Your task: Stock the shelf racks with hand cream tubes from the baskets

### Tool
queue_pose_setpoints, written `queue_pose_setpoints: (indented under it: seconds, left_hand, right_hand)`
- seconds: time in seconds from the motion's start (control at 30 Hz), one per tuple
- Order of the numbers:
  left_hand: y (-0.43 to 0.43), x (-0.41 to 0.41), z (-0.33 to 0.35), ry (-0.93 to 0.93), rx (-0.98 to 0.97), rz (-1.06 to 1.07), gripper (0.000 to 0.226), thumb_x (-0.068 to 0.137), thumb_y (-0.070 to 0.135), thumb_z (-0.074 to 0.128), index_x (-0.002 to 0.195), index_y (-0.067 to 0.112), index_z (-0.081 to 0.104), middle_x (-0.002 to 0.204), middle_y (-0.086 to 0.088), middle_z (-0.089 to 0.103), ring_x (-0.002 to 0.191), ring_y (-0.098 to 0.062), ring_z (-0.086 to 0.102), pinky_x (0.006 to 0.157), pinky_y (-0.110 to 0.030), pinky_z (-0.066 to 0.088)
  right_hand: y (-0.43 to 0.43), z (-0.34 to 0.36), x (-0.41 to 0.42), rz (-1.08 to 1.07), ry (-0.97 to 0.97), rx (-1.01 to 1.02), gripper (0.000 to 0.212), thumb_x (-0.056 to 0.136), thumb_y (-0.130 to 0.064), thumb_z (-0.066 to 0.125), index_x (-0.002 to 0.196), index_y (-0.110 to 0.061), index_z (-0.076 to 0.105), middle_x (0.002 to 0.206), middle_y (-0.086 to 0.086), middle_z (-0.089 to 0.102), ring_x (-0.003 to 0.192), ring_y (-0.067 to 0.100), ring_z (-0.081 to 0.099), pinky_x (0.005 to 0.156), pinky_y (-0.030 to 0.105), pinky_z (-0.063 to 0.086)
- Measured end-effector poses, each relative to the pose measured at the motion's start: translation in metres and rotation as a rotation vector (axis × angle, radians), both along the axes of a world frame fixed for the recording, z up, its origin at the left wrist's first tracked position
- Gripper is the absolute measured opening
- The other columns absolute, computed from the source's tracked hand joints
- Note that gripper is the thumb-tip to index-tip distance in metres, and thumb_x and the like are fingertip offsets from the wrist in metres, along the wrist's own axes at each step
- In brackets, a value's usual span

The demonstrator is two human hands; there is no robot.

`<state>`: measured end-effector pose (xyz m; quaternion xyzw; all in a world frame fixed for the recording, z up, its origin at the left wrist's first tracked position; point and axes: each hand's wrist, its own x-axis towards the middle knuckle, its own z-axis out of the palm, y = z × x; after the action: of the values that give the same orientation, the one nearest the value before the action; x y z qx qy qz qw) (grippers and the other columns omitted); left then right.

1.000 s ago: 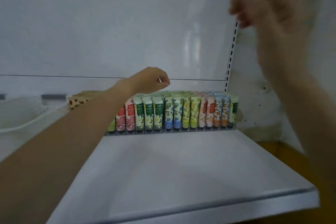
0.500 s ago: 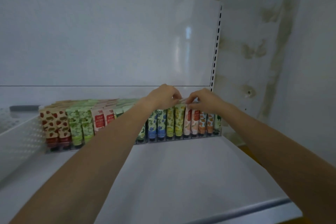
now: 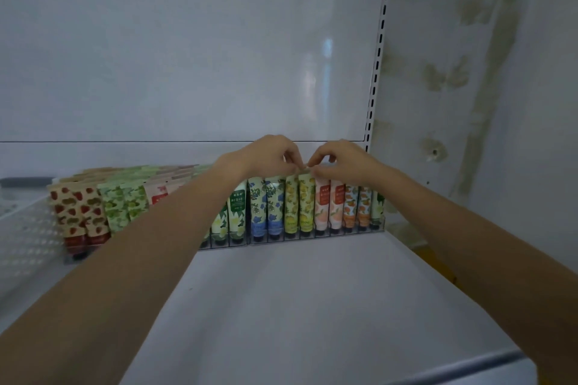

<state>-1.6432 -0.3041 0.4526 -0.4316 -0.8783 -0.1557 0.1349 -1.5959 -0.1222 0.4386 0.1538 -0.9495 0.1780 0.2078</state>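
Tubes [image 3: 259, 206] stand cap-down in the rack [image 3: 240, 244] at the shelf's [image 3: 297, 306] back edge, where left hand [image 3: 269, 157] and right hand [image 3: 341, 160] both pinch one yellow tube [image 3: 306, 201] by its flat top seam, probably the firmest hold on something that looks light and squashy.

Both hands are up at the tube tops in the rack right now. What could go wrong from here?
1. The left hand and right hand appear to pinch the top of a yellow tube. Pushing it down crooked could tip the tightly packed pink tubes beside it.
2. The left forearm crosses close in front of the dark green tubes. Pulling back carelessly could drag them from the clear rack.
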Motion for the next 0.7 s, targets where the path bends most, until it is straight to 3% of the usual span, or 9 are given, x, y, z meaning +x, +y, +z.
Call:
queue_pose_setpoints:
  seconds: [0.17,0.37,0.6,0.7]
  left_hand:
    - [-0.021,-0.003,0.005,-0.085,-0.091,0.038,0.002,0.084,0.026,0.065,0.085,0.026,0.064,0.079,0.019,0.057,0.067,0.006,0.05,0.058,-0.01,0.034]
    - [-0.023,-0.005,0.002,-0.121,-0.111,0.042,0.009,0.084,0.017,0.064,0.088,0.024,0.066,0.078,0.017,0.057,0.065,0.005,0.051,0.057,-0.009,0.034]
    - [-0.025,-0.01,0.0,-0.138,-0.086,0.032,0.013,0.084,0.013,0.064,0.084,0.025,0.061,0.079,0.015,0.057,0.065,0.004,0.051,0.057,-0.008,0.035]
    - [-0.029,-0.012,0.001,-0.167,-0.054,0.031,0.013,0.083,0.016,0.066,0.087,0.026,0.059,0.081,0.013,0.058,0.066,0.004,0.052,0.057,-0.01,0.036]
  right_hand:
    - [-0.015,0.0,-0.006,0.06,-0.037,0.058,0.005,0.082,-0.03,0.066,0.084,-0.025,0.067,0.082,-0.015,0.062,0.074,-0.007,0.053,0.062,0.006,0.036]
    - [-0.025,-0.004,-0.01,0.087,-0.037,0.033,0.01,0.082,-0.031,0.068,0.086,-0.022,0.068,0.078,-0.017,0.058,0.068,-0.012,0.051,0.059,-0.002,0.034]
    - [-0.027,-0.008,-0.014,0.042,-0.042,0.044,0.012,0.083,-0.033,0.066,0.082,-0.022,0.063,0.079,-0.012,0.058,0.067,-0.003,0.047,0.058,0.012,0.035]
    - [-0.027,-0.008,-0.013,0.045,-0.029,0.035,0.01,0.083,-0.032,0.066,0.083,-0.022,0.062,0.081,-0.012,0.058,0.068,-0.003,0.047,0.058,0.009,0.036]
